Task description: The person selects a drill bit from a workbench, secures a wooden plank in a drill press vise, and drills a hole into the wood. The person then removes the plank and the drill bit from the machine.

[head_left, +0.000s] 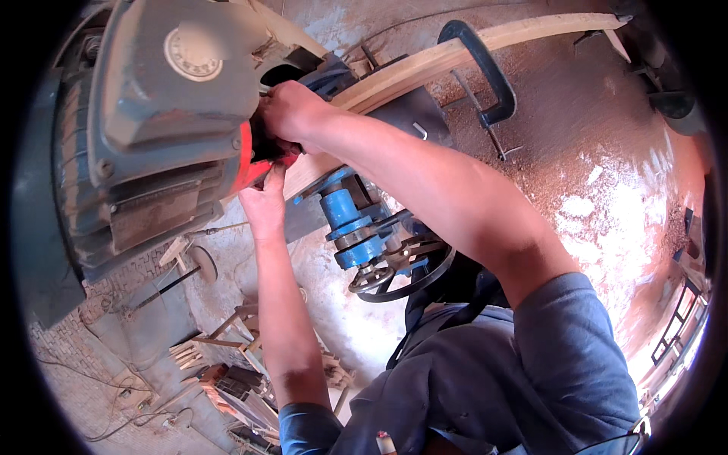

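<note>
Partly hidden, left hand and right hand at red part beside grey motor, hands' grip indiscernible.

At the near end of the grey motor, our right hand bends inward, fingers mostly hidden, with our left hand just beside it, its grip unclear. Our bare right forearm slants toward the motor; our left arm reaches nearly straight.
</note>
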Available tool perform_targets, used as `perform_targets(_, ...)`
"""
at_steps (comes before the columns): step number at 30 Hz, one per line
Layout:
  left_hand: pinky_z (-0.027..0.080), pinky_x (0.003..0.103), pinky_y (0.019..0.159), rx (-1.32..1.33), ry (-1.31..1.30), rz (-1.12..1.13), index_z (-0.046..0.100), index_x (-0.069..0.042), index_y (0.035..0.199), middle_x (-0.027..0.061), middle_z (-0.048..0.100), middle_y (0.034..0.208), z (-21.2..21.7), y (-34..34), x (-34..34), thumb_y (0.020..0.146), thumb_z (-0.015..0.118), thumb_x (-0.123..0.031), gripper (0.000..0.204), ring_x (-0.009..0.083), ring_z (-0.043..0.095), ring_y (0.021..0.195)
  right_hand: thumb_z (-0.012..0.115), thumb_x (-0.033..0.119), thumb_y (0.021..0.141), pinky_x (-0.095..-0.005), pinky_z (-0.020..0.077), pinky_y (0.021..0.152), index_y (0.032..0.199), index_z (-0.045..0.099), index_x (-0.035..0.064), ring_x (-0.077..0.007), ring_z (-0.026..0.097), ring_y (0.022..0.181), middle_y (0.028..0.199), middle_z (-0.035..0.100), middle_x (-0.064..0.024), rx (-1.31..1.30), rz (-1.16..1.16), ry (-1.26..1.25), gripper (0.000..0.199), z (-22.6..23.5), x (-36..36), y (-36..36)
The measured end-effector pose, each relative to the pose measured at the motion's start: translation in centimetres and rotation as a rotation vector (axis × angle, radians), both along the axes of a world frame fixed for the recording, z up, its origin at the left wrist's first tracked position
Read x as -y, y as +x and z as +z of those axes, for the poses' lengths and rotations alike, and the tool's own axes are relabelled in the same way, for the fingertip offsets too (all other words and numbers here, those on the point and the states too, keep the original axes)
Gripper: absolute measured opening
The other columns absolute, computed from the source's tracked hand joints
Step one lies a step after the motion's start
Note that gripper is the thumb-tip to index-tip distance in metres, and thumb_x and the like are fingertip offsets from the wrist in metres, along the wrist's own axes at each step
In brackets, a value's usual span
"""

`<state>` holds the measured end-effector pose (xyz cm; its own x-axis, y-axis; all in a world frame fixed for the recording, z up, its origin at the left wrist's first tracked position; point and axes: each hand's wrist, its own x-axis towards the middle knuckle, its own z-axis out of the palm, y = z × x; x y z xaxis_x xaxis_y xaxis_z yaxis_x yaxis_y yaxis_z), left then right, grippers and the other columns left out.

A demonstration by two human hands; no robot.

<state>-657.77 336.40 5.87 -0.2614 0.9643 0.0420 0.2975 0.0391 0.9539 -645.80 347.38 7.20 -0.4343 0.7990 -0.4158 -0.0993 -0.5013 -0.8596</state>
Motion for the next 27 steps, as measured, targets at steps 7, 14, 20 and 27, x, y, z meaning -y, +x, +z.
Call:
perform_targets(7,0.043,0.034,0.097,0.019,-0.009,0.08,0.055,0.002,0.121,0.0098,0.061,0.115,0.4,0.2,0.4,0.083,0.069,-0.006,0.042,0.0184,0.057,0.103,0.051,0.024,0.096,-0.04,0.0517,0.069,0.1,0.062,-0.0044,-0.034,0.064,0.069,0.079,0.066,-0.0215,-0.134,-0.153,0.173,0.03,0.6,0.2,4.0)
perform_targets(14,0.044,0.032,0.092,0.084,0.075,0.097,0.058,-0.001,0.11,0.0076,0.061,0.109,-0.4,0.6,0.5,0.082,0.068,-0.006,0.03,0.0157,0.057,0.097,0.054,0.011,0.095,-0.0311,0.0536,0.065,0.105,0.06,-0.0019,-0.0148,0.065,0.07,0.079,0.067,-0.0091,0.027,-0.017,0.484,0.017,-1.4,2.8,4.4)
perform_targets(20,0.042,0.033,0.095,-0.024,0.014,0.077,0.057,0.0,0.113,0.007,0.06,0.112,-0.3,0.0,0.5,0.081,0.069,-0.009,0.035,0.0163,0.055,0.101,0.059,0.01,0.093,-0.031,0.0538,0.068,0.111,0.062,0.0001,-0.0157,0.064,0.072,0.082,0.069,-0.0074,-0.099,-0.051,0.577,0.021,-2.8,2.1,3.5)
perform_targets(27,0.04,0.034,0.099,-0.022,0.035,0.044,0.052,0.002,0.122,0.0097,0.057,0.121,-0.5,-0.3,0.4,0.082,0.067,-0.008,0.044,0.018,0.053,0.108,0.062,0.011,0.089,-0.0341,0.0542,0.071,0.112,0.064,0.0056,-0.0201,0.067,0.073,0.082,0.069,-0.0127,0.031,-0.022,0.806,0.023,-2.9,2.1,4.1)
